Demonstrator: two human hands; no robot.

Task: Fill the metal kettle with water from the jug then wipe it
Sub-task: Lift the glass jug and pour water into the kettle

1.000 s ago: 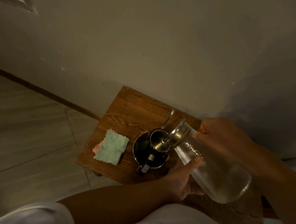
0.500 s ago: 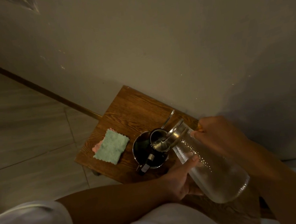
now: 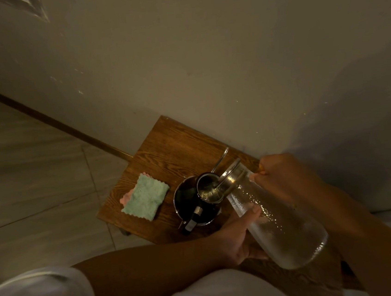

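We hold the glass jug (image 3: 277, 221) tipped over the metal kettle (image 3: 196, 204), which stands on the wooden table (image 3: 166, 151) just beside the green cloth (image 3: 145, 199). Our right hand (image 3: 287, 181) grips the jug's neck; our left hand (image 3: 237, 237) cups its underside. The jug's long axis slants from its base near us down toward the kettle, its metal-rimmed mouth over the kettle's opening. Clear water sits in the jug's lower body. In this dim light we cannot make out any stream or the kettle's fill level.
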